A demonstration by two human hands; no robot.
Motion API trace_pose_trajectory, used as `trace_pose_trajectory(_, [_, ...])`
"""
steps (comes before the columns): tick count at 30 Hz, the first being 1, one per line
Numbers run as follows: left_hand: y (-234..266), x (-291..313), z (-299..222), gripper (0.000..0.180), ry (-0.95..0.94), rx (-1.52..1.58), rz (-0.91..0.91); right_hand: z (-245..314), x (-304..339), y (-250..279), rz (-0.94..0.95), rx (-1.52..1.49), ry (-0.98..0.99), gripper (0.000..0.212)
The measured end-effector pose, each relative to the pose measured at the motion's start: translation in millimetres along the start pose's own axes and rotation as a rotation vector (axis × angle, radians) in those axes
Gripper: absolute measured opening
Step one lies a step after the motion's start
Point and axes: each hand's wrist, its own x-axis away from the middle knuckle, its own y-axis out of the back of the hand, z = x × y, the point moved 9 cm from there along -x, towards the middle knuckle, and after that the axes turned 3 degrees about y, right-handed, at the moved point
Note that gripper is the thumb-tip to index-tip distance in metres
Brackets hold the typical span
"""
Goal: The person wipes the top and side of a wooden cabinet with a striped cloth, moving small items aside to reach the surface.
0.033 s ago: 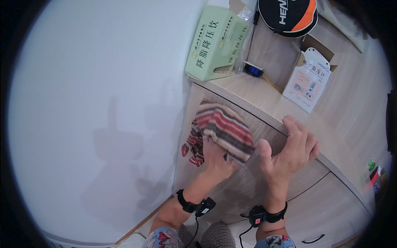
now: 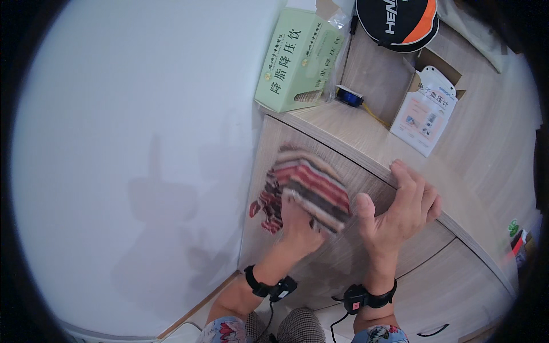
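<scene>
Head view: the left hand [image 2: 298, 224] is pressing a striped cloth [image 2: 311, 188] flat against the wooden front of a cabinet [image 2: 343, 260], just under its top edge. Its grip is closing on the cloth, with the fingers hidden beneath the folds and a loose corner hanging down on the left. The right hand [image 2: 400, 208] is gripping nothing; its fingers are curling over the edge of the tabletop [image 2: 366, 134] while the thumb is resting on the panel, just beside the cloth.

To wipe well here, it seems best to be keeping the palm spread so the cloth stays flat on the panel, moving in long overlapping strokes along the grain, and tucking the dangling corner in so it is not dragging. The right hand is looking like a good brace for steady pressure, provided it is staying out of the cloth's path.

On the tabletop, well apart from the hands, a green box [image 2: 297, 60], a small blue roll [image 2: 347, 96] and a white packet [image 2: 426, 111] in an open carton are sitting against the back wall, with a black and orange bag [image 2: 397, 20] above them.
</scene>
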Motion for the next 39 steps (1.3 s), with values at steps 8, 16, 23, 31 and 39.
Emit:
trace_pose_trajectory(8, [-23.8, 45.9, -1.4, 0.041, -0.02, -0.013, 0.164, -3.7, 5.5, -2.5, -0.009, 0.001, 0.008, 0.064])
trace_pose_trajectory(16, [-0.9, 25.7, 18.2, 0.053, -0.062, -0.214, -0.059, -1.8, 4.8, -1.9, -0.041, 0.03, 0.021, 0.062])
trace_pose_trajectory(23, [-13.6, 119.8, 79.1, 0.042, 0.046, -0.382, 0.033, -2.0, 4.8, -1.0, -0.063, 0.067, 0.026, 0.06])
trace_pose_trajectory(31, [12.1, 56.8, 78.3, 0.029, 0.036, -0.384, -0.101, 0.5, 6.3, -2.7, -0.072, 0.078, 0.052, 0.058])
trace_pose_trajectory(39, [-24.1, 169.9, 119.4, 0.035, 0.1, -0.567, 0.015, 2.9, 6.6, -0.6, -0.081, 0.075, 0.053, 0.058])
